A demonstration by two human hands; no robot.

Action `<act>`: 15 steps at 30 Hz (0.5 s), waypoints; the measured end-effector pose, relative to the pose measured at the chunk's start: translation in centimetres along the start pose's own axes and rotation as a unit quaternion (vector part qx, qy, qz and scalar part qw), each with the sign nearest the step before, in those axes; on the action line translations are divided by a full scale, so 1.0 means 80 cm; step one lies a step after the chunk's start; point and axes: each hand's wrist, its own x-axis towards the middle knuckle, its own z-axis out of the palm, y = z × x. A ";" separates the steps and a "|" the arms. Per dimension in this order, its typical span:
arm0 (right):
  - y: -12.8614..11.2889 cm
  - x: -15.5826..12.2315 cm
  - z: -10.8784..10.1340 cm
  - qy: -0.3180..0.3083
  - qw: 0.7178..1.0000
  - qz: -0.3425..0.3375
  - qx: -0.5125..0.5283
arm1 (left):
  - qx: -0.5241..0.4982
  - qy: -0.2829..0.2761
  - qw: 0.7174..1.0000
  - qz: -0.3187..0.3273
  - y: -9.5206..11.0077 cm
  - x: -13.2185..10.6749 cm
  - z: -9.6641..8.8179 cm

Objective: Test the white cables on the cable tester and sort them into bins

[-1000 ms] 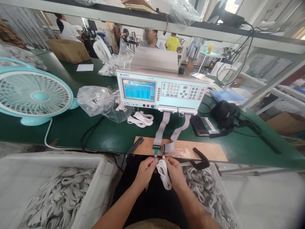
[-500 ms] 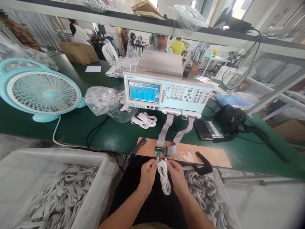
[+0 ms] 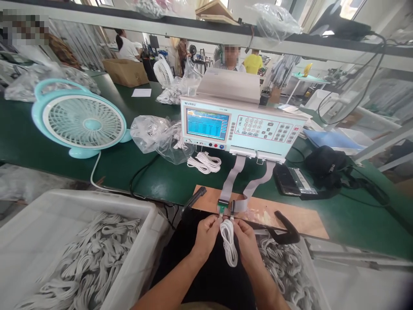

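A coiled white cable [image 3: 229, 245] hangs between my two hands at the table's front edge. My left hand [image 3: 208, 230] pinches one end of it, at a small green circuit board [image 3: 222, 209]. With closed fingers my right hand [image 3: 243, 232] grips the other end, just below a dark connector [image 3: 232, 207]. Grey ribbon cables [image 3: 232, 177] run from the board and connector up to a bench tester [image 3: 238, 125] with a lit blue screen. The plug ends are mostly covered by my fingers.
A wooden board [image 3: 290, 217] lies along the edge with black clamps [image 3: 285, 230] on it. Bundled white cables [image 3: 204, 162] rest before the tester. A turquoise fan [image 3: 92, 125] stands left. Bins of cables, one a white bin [image 3: 146, 215], flank my lap. A phone [image 3: 285, 178] lies right.
The whole view has shifted, so things appear farther right. Both hands keep their hold on the cable ends at the connectors.
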 end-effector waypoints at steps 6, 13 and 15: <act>-0.001 -0.002 0.001 -0.002 1.000 0.008 0.001 | -0.004 0.001 1.000 0.002 -0.004 0.002 -0.001; -0.001 0.000 0.001 0.010 1.000 -0.010 -0.028 | -0.042 0.014 0.999 -0.020 -0.011 0.001 0.009; 0.000 0.001 -0.001 0.009 1.000 -0.006 -0.023 | -0.005 0.011 1.000 -0.023 -0.012 0.003 0.010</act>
